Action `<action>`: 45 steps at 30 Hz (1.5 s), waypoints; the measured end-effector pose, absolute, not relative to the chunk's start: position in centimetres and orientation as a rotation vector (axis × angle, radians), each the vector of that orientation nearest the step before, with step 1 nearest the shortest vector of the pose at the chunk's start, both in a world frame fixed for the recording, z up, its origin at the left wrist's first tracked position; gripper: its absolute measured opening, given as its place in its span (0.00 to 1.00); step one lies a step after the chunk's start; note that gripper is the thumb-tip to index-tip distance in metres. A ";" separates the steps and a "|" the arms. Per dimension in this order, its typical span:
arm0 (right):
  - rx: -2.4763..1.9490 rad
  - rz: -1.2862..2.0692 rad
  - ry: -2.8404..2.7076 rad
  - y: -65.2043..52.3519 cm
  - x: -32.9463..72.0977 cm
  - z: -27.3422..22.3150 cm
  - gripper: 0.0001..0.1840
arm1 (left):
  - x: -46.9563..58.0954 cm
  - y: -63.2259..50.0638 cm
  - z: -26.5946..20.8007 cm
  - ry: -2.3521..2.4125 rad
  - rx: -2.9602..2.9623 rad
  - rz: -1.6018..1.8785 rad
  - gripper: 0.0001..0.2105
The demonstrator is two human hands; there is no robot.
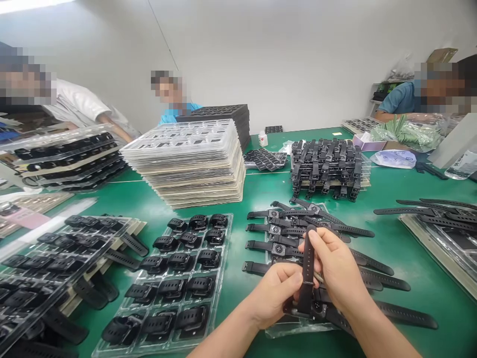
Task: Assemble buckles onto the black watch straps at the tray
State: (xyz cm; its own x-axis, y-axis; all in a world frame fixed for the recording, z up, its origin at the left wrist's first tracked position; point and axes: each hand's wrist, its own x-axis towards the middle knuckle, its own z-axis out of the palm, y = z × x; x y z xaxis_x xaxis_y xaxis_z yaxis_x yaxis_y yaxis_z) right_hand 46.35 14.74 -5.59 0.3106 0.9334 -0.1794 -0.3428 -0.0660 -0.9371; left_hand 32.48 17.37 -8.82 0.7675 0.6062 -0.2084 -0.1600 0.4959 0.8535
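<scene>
A black smartwatch with a long strap (307, 268) is held upright between both my hands. My left hand (274, 293) grips its lower part near the watch body. My right hand (335, 271) pinches the strap near its top end. Under my hands lies a clear tray (298, 329) with several open black watches (278, 233) laid in rows, straps flat. To the left, a clear compartment tray (223, 248) holds several watches with their straps looped closed (186, 261).
A tall stack of empty clear trays (190, 164) stands mid-table, with a pile of black watches (328, 166) to its right. Filled trays (55, 258) crowd the left edge. More straps (432, 214) lie on the right. Three other people sit along the green table (391, 243).
</scene>
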 end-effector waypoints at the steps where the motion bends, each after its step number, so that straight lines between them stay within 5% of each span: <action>1: -1.196 1.177 -0.656 14.7 46.4 -5.6 0.24 | 32.5 17.4 -8.8 0.535 0.966 0.496 0.29; 12: -1.376 0.917 -1.234 13.2 46.9 -6.4 0.12 | 31.3 17.5 -8.2 0.791 2.034 1.046 0.11; 18: -1.204 1.164 -0.803 13.9 46.4 -7.7 0.22 | 31.1 17.9 -8.9 0.685 2.249 1.379 0.17; 32: -1.184 1.209 -0.751 13.9 46.2 -7.8 0.24 | 31.1 18.3 -8.5 0.577 2.615 1.559 0.11; 38: -1.220 0.923 -1.261 13.7 46.6 -8.2 0.13 | 31.1 18.2 -8.1 0.812 1.909 1.295 0.06; 40: -1.284 0.884 -1.354 13.7 46.5 -8.5 0.19 | 31.2 18.4 -7.9 0.844 1.472 1.162 0.05; 45: -1.352 0.902 -1.385 13.3 46.2 -8.6 0.23 | 31.3 18.7 -7.5 0.707 0.972 1.138 0.18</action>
State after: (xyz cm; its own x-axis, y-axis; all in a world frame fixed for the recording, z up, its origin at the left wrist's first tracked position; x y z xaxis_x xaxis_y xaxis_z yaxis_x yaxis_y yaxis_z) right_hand 46.21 13.29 -8.56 0.0805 0.9873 0.1371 0.2736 0.1104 -0.9555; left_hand 31.28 18.71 -7.53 0.2900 0.9569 0.0121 -0.4134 0.1139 0.9034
